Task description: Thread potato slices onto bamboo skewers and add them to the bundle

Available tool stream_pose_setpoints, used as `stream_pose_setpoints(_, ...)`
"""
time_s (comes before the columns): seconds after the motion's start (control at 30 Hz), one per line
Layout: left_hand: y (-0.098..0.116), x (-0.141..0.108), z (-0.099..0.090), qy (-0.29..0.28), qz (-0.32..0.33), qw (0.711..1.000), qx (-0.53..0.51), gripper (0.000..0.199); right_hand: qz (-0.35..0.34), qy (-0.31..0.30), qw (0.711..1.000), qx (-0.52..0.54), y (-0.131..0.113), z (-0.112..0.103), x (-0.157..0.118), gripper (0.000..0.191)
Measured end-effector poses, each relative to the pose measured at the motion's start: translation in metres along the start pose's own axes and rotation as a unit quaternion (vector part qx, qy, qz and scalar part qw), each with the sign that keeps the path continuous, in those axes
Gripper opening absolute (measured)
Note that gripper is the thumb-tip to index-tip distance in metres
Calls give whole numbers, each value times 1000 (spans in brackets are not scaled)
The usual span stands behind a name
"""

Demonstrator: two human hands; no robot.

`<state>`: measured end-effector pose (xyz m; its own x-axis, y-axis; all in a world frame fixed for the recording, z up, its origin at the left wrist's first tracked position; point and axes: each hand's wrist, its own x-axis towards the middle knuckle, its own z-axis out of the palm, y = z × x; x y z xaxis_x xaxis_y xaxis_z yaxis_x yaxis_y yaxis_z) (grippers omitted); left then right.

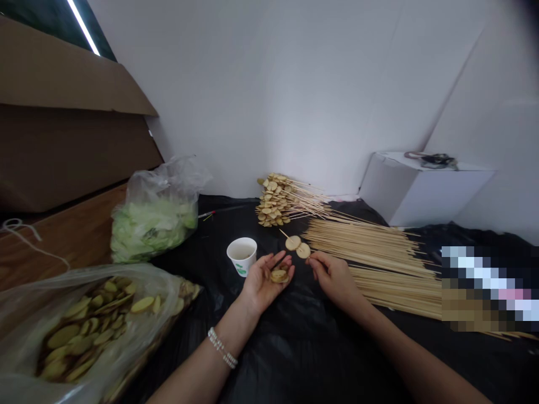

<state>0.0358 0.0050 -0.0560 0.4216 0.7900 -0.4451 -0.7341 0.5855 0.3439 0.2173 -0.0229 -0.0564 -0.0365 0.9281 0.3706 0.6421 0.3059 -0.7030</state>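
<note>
Cupped palm up, my left hand point(263, 283) holds a few round potato slices point(278, 275), its fingers curled loosely around them. Just to the right, my right hand point(334, 275) pinches a thin wooden skewer point(283, 233) whose tip points up and left. Two pale potato slices point(297, 247) are threaded on that skewer, side by side, above the left fingertips. A white paper cup point(242, 255) with a green print stands close behind my left hand.
Bare skewers point(370, 241) lie in rows at right. Behind are stacked loaded skewers point(275, 202). An open plastic bag of potato slices point(92, 325) sits front left, a bag of pale green leaves point(154, 224) beyond it. A white box point(421, 188) stands back right.
</note>
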Motion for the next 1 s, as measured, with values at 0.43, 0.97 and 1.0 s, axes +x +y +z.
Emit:
stream_pose_setpoints(0.43,-7,0,-1,-46,18,997,59,40,-8,-6,1000,15,-4,2,-2,24)
stream_pose_setpoints(0.97,-1,1,2,-8,-12,1000,23,34,23,-115,990,73,8,-16,10,24)
stream_pose_setpoints(1.0,-2,1,2,-6,-11,1000,24,32,31,-136,987,81,10,-18,11,25)
